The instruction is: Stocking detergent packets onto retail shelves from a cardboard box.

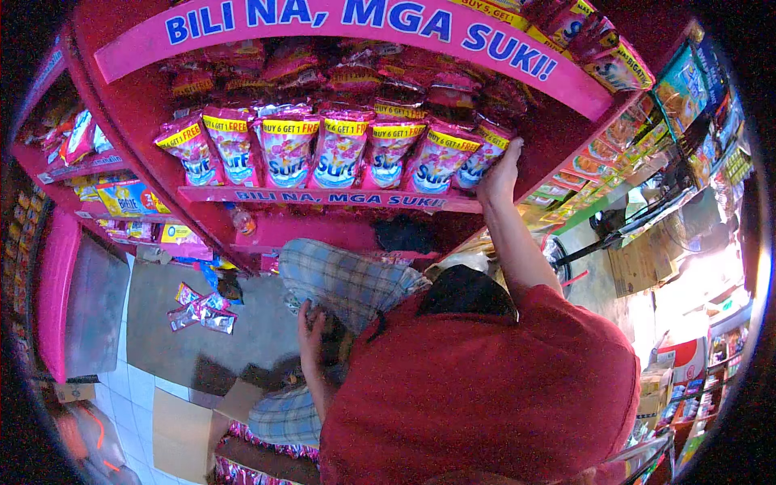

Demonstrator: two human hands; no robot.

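Note:
My right hand (500,176) reaches up to the right end of a shelf and touches the last pink Surf detergent packet (479,159); its fingers are partly hidden, so its hold is unclear. Several more Surf packets (287,151) stand upright in a row to the left, behind a pink shelf strip (339,198). Darker packets (357,76) fill the space behind and above them. Low beside my bent knee in plaid cloth (345,273) is my left hand (312,324), with its fingers curled and partly in shadow. Whether it holds anything cannot be told.
Pink and silver packets (203,309) lie on the grey floor at left. An opened cardboard box (182,430) with rows of pink packets (260,470) is at the lower left. Shelves with Breeze packs (127,199) stand left; hanging food packs (606,148) line the right side.

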